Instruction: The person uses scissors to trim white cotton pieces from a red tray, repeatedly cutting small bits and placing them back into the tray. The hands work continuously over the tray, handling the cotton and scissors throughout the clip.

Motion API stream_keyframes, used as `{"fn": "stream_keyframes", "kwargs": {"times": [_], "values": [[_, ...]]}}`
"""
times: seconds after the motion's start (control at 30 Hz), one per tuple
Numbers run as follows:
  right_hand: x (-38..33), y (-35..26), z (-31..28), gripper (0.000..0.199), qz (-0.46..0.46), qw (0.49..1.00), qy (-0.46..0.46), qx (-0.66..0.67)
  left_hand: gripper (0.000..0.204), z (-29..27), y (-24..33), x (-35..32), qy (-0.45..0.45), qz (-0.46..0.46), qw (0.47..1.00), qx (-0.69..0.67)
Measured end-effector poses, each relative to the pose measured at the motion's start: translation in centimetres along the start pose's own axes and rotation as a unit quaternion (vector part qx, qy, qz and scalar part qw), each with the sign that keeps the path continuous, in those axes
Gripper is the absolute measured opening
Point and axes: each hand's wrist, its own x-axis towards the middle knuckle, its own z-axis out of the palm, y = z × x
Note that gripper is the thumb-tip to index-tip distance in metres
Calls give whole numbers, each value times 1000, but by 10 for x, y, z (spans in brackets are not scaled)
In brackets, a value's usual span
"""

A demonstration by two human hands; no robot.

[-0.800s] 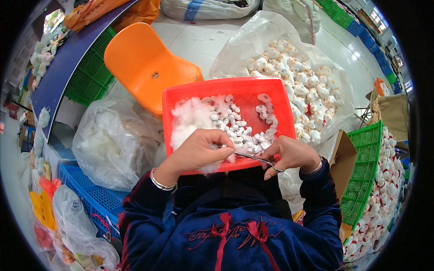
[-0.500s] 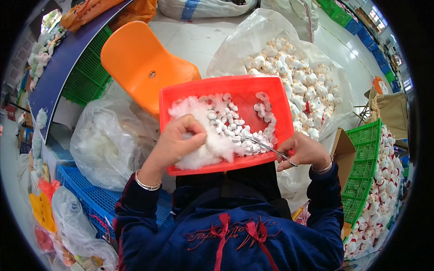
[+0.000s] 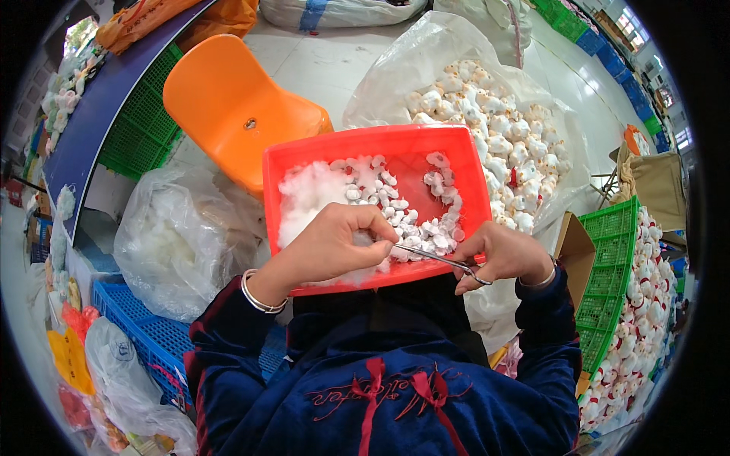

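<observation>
My right hand [image 3: 506,254] is closed on the ring handles of slim metal forceps [image 3: 432,254], which point left across the near rim of a red plastic tray [image 3: 479,190]. Thumb and forefinger of my left hand [image 3: 338,243] pinch together at the forceps' tip; whatever they hold is too small to make out. White fluffy stuffing [image 3: 300,199] fills the tray's left side, partly covered by my left hand. Small white curved stuffed pieces [image 3: 395,204] lie heaped in the middle, and more run up the right side.
Past the tray, a clear plastic bag [image 3: 395,83] holds many small white plush pieces [image 3: 506,144]. An orange chair [image 3: 236,106] stands at the far left. Left of me are a bag of stuffing [image 3: 175,243] and a blue crate [image 3: 144,319]; on the right is a green crate [image 3: 608,266].
My left hand has moved right and down from above the stuffing to the forceps' tip. The forceps have tilted slightly flatter, and my right hand stays near the tray's right corner.
</observation>
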Motion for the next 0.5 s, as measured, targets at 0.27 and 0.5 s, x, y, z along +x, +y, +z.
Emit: {"fn": "stream_keyframes", "kwargs": {"times": [0.27, 0.5], "values": [[2, -8, 8, 30, 14, 1000, 13, -9, 6, 14, -7, -18, 91, 81, 984, 127], [12, -11, 24, 34, 23, 997, 70, 4, 16, 27, -29, -16, 188, 135, 960, 160]]}}
